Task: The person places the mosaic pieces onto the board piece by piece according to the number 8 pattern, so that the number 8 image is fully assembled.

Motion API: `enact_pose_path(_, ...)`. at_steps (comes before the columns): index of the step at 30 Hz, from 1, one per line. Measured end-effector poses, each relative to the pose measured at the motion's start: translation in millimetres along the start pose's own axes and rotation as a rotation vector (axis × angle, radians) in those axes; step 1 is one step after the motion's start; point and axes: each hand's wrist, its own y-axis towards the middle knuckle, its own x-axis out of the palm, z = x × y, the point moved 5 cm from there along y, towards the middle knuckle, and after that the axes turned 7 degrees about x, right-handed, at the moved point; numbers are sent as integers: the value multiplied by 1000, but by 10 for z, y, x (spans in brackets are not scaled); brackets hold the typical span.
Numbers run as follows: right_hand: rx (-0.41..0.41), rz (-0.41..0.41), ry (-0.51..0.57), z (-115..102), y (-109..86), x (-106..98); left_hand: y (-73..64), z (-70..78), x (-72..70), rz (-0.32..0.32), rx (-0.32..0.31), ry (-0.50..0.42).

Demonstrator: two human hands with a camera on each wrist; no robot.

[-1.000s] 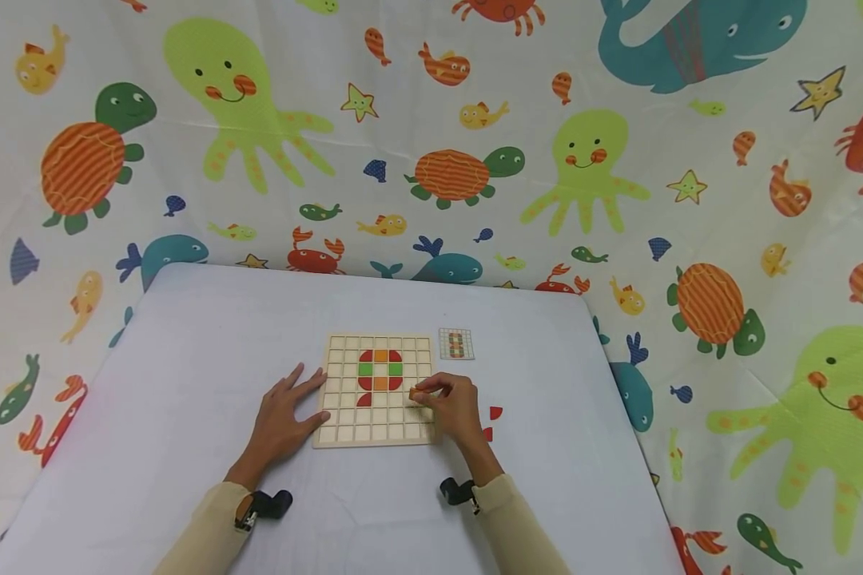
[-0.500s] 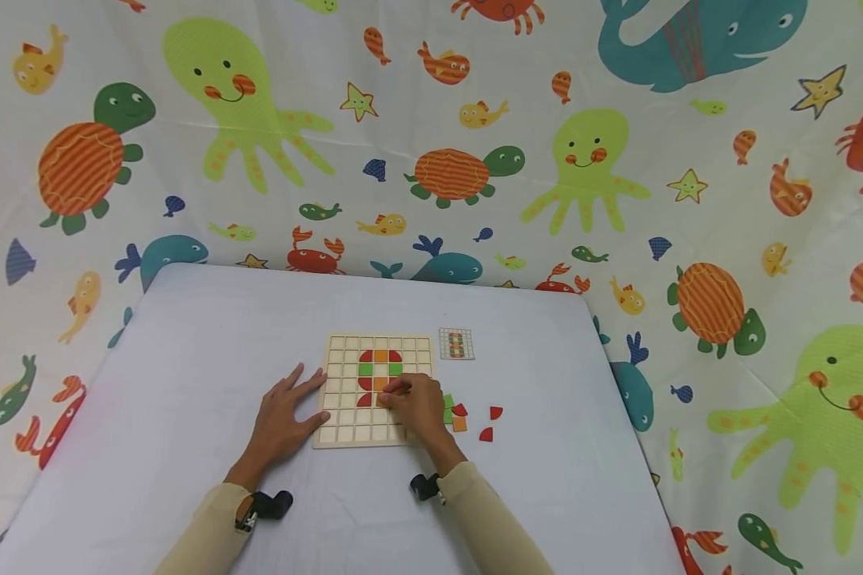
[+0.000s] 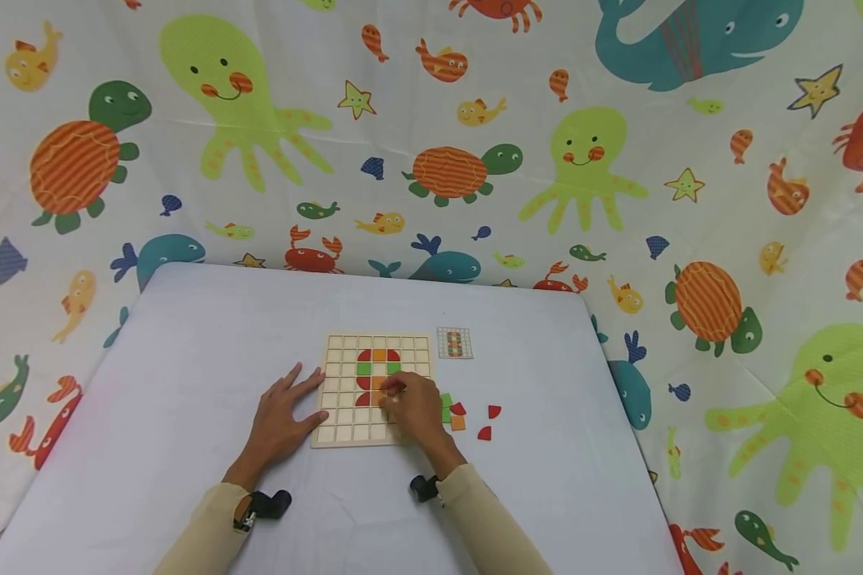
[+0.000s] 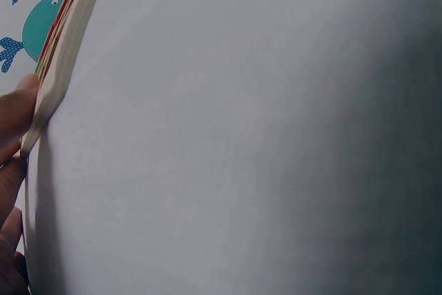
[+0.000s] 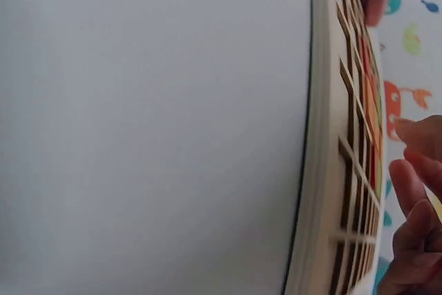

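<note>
Wooden grid board (image 3: 334, 432) lies flat on white surface (image 3: 561, 487), approx. mid. Set in its cells, top row down: red pc (image 3: 364, 355), orange pc (image 3: 379, 354), another red; green pc (image 3: 363, 368), bare cell, another green; red, orange, 3rd cell hidden by R hand (image 3: 419, 406); then one red below, next cell hidden by fingertips.

R hand is over board's right half, fingertips near lower orange; fingers bent, thumb + index close tog. Can't tell if a pc is pinched or let go; R wrist view shows the fingertips above the grid, no clearer.

L hand (image 3: 279, 423) is at board's left edge, fingers spread, thumb + index touching the edge, no grip.

Right of board, next to R hand: loose green (image 3: 447, 402), red (image 3: 458, 409), orange (image 3: 459, 422), bunched tog. Further R: 2 loose reds (image 3: 494, 411), apart. Pattern card (image 3: 455, 343) sits just off board's upper R corner.

Beige sleeves (image 3: 489, 511), black wrist cams (image 3: 269, 505). Behind: sea-animal backdrop (image 3: 395, 104).
</note>
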Motion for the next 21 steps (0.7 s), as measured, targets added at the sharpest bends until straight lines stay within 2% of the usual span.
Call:
enact_pose_path(6,78,10,165,262,-11,-328,-1,0,4,-3,-4,1)
enact_pose_path(12,145,76,149,629,12,-658,3,-11,-1,6,0,1)
enact_pose_path(21,315,155,89,1167,-93,-1126,11,-7,3,12,5,4)
